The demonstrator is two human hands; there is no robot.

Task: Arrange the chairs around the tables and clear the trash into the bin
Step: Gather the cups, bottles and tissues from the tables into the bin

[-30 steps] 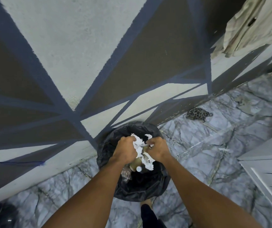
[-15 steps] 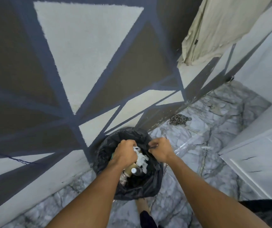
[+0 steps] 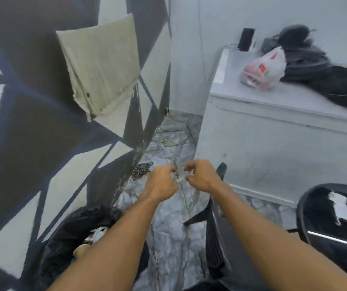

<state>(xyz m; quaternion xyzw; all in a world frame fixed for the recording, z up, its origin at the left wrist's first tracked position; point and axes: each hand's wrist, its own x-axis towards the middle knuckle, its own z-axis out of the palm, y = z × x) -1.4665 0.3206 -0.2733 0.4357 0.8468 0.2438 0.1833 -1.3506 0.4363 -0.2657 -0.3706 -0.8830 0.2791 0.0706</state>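
- A black-bagged round bin (image 3: pixel 69 238) stands at the left edge of the grey marbled floor (image 3: pixel 172 238), against the painted wall. Crumpled pale trash (image 3: pixel 97 236) lies inside it, so that share of the clearing looks done.
- A dull metal chain (image 3: pixel 142 170) lies heaped on the floor at the foot of the wall, beyond the bin. I cannot tell whether it counts as litter.
- The left hand (image 3: pixel 162 183) and the right hand (image 3: pixel 202 175) hang close together above the floor, clear of the bin, with fingers curled inward. A small pale speck shows between them, but blur hides whether either hand pinches it.
- A black round-seated chair (image 3: pixel 325 217) stands near the floor's right edge, beside a white cabinet (image 3: pixel 273 154). No table is in view, so arranging the chairs seems left to do. White patches on its seat may be scraps or torn cover.
- A white plastic bag with red print (image 3: pixel 262 68) sits near the back left corner of the cabinet top. Its print is too blurred to read, and no other writing shows.
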